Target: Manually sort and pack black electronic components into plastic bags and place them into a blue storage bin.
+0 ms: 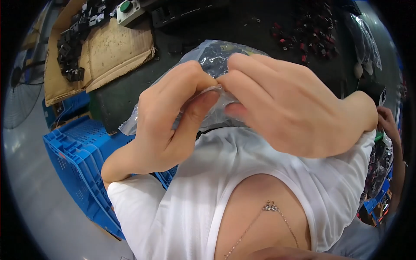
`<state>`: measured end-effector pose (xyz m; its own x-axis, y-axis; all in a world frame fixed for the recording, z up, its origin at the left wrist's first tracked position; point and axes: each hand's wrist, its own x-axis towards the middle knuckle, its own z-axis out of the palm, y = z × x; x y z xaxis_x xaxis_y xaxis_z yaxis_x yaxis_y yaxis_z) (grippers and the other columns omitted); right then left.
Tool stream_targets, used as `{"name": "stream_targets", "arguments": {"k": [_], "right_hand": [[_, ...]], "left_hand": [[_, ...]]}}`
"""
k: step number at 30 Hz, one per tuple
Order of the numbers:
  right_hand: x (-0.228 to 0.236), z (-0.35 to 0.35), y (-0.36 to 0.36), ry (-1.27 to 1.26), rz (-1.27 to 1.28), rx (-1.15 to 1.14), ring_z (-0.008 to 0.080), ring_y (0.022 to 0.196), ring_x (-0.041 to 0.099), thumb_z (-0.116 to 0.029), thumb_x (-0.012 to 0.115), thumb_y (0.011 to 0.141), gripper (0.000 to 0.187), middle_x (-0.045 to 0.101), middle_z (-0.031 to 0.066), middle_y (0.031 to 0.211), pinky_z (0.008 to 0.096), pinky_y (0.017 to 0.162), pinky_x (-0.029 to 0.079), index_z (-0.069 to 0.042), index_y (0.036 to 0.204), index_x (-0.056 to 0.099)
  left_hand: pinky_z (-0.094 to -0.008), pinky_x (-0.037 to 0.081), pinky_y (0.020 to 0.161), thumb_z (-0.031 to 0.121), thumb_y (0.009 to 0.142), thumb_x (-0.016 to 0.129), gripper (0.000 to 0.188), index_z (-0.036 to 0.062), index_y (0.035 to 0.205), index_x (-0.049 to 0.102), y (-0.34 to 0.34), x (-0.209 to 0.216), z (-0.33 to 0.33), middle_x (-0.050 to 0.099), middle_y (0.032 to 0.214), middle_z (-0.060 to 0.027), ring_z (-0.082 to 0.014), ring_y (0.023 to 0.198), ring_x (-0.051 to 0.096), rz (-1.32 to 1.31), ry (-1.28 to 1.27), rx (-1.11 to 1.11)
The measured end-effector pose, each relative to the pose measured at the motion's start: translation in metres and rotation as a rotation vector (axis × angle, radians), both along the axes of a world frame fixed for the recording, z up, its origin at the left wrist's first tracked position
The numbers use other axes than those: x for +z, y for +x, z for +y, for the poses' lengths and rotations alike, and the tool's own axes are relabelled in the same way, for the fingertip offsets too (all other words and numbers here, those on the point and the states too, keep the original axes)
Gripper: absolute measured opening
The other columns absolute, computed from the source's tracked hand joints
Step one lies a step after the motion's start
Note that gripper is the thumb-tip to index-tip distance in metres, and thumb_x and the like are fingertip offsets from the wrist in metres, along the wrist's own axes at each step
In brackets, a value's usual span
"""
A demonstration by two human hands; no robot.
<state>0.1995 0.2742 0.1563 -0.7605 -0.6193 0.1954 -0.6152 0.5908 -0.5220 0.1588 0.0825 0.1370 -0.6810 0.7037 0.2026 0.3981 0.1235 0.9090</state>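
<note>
A clear plastic bag [212, 56] with dark contents hangs between my two hands, near the front edge of the dark table. My left hand [169, 117] is closed, its thumb and fingers pinching the bag's gathered edge. Close beside it, my right hand [281, 104] is curled with its fingers on the same edge. The fingertips nearly meet there, and the right thumb is slightly blurred. Part of the bag is hidden behind my hands; its left corner sticks out beyond my left wrist.
An open cardboard box [117, 52] with black parts stands at the far left, near a grey box with a green button [125, 6]. Small black and red parts [307, 39] lie at the far right. Blue crates [82, 169] stand left; another person's hand [388, 123] shows right.
</note>
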Motion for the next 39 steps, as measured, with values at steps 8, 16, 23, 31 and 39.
{"name": "stream_targets", "arguments": {"k": [8, 16, 23, 31, 39], "right_hand": [[-0.006, -0.006, -0.011, -0.368, -0.586, 0.044, 0.0224, 0.048, 0.049, -0.022, 0.066, 0.078, 0.023, 0.055, 0.008, 0.062, 0.0283, 0.044, 0.037, -0.003, 0.086, 0.056], [-0.018, -0.003, -0.014, -0.415, -0.432, 0.23, 0.0248, 0.048, 0.051, -0.019, 0.06, 0.082, 0.012, 0.056, 0.0085, 0.059, 0.0317, 0.041, 0.036, -0.008, 0.081, 0.065], [-0.013, 0.003, -0.01, -0.227, -0.404, 0.33, 0.026, 0.049, 0.05, -0.024, 0.048, 0.089, 0.029, 0.052, 0.0064, 0.056, 0.034, 0.041, 0.038, -0.007, 0.066, 0.054], [-0.025, 0.001, -0.01, -0.458, -0.571, 0.363, 0.0338, 0.046, 0.043, -0.024, 0.046, 0.09, 0.038, 0.044, 0.016, 0.049, 0.0385, 0.043, 0.035, -0.002, 0.059, 0.045], [-0.033, 0.007, -0.001, -0.439, -0.59, 0.41, 0.0283, 0.049, 0.048, -0.02, 0.049, 0.089, 0.03, 0.044, 0.0106, 0.055, 0.0356, 0.041, 0.034, -0.004, 0.064, 0.041]], "left_hand": [[-0.0195, 0.023, 0.044, 0.004, 0.084, 0.055, 0.02, 0.0005, 0.066, 0.049, 0.001, -0.002, 0.004, 0.042, 0.057, 0.0027, -0.0019, 0.052, 0.033, -0.506, 0.237, -0.029], [-0.023, 0.021, 0.042, 0.007, 0.083, 0.057, 0.035, 0.0005, 0.052, 0.043, -0.004, 0.001, 0.001, 0.039, 0.049, 0.0008, -0.0036, 0.047, 0.031, -0.657, 0.133, -0.202], [-0.0283, 0.023, 0.043, 0.005, 0.077, 0.059, 0.026, -0.0006, 0.055, 0.047, -0.006, -0.001, -0.004, 0.04, 0.048, -0.0053, -0.0141, 0.044, 0.032, -0.564, 0.107, -0.36], [-0.0304, 0.022, 0.042, 0.015, 0.074, 0.062, 0.032, 0.0049, 0.048, 0.047, -0.011, -0.007, -0.01, 0.044, 0.044, -0.0044, -0.0174, 0.04, 0.032, -0.442, 0.124, -0.42], [-0.0317, 0.022, 0.046, 0.01, 0.067, 0.067, 0.024, 0.0044, 0.053, 0.05, -0.011, -0.011, -0.017, 0.042, 0.05, -0.0043, -0.0205, 0.044, 0.033, -0.44, 0.142, -0.51]]}}
